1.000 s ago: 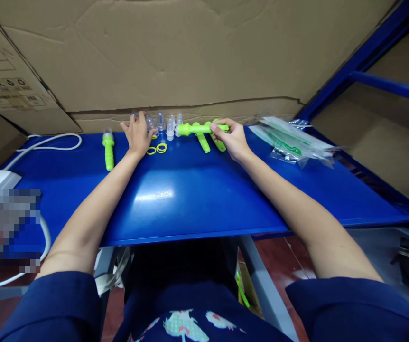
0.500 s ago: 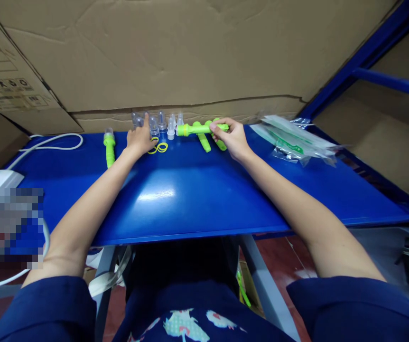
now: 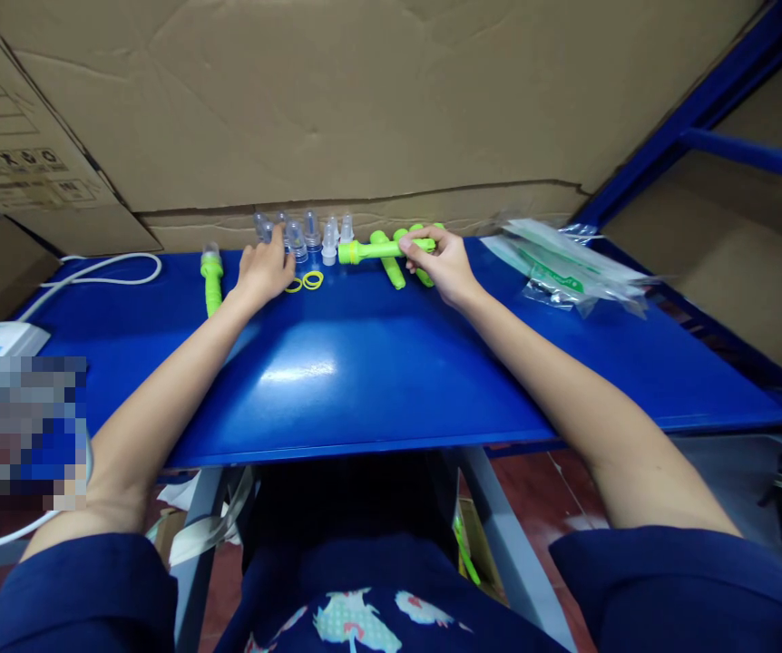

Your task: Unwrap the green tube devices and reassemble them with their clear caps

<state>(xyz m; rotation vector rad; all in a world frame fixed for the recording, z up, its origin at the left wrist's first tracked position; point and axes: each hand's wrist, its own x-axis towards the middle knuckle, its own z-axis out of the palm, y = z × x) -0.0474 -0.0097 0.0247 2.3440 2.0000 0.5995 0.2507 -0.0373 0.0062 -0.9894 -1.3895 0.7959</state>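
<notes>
My right hand (image 3: 442, 265) is closed around the rear part of a lime-green plastic handle (image 3: 381, 251), held level just above the table. A yellow ring sits on the wider head of that handle, which points left. My left hand (image 3: 265, 270) is beside the clear plastic caps (image 3: 310, 232), index finger stretched out and thumb apart; no held object shows in it. Near its thumb lie several thin yellow rings (image 3: 313, 280). Two whitish caps (image 3: 329, 243) stand between the clear caps and the handle's head. More green handles (image 3: 391, 270) lie behind my right hand, partly hidden.
Left of my left hand lies a green handle with a clear cap on it (image 3: 211, 281). Plastic bags with green print (image 3: 561, 263) are at the right. A white power strip (image 3: 3, 338) and its cable are at the left. Cardboard (image 3: 364, 109) walls the back.
My left hand has shifted very slightly left and down beside the clear caps. My right hand still holds the green handle in nearly the same place. The view has shifted slightly.
</notes>
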